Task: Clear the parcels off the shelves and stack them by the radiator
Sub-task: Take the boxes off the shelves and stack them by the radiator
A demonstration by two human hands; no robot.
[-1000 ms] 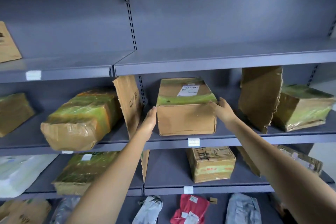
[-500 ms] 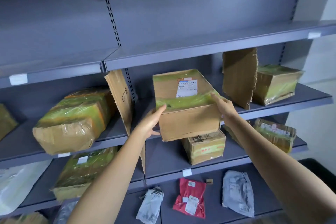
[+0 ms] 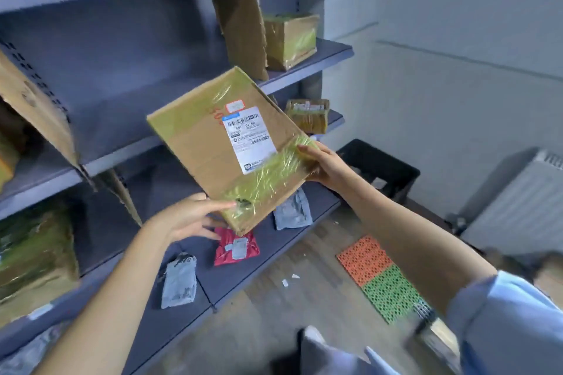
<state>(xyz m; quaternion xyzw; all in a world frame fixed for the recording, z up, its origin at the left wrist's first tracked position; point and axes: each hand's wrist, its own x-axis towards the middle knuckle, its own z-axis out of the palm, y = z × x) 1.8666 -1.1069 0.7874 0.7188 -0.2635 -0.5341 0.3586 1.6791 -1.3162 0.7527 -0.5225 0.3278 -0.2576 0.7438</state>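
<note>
A: Head view, and the cardboard parcel (image 3: 227,148) is off the shelf! A second ago it sat square on the middle shelf with a hand at each side; now it hangs in open air in front of the shelving (image 3: 122,119), tilted steeply, label face toward us.

B: Who's got it?

A: Both. The left hand (image 3: 185,219) is at the near lower corner, thumb on the taped top face, fingers spread beneath it. The right hand (image 3: 327,164) clamps the right edge, thumb lying over the green tape, the other fingers hidden behind the box.

B: And the view has swung right.

A: It has. The radiator (image 3: 518,204) has come into frame, far right against the wall, well apart from the parcel. Between them lies bare floor with an orange-and-green mat (image 3: 380,277).

B: So what does that mean for the job?

A: I'd say one parcel is lifted and starting its carry. Plenty left, though: a taped box (image 3: 289,39) on the far right of that shelf, and a red mailer (image 3: 236,245) and grey mailers (image 3: 178,281) below.
</note>
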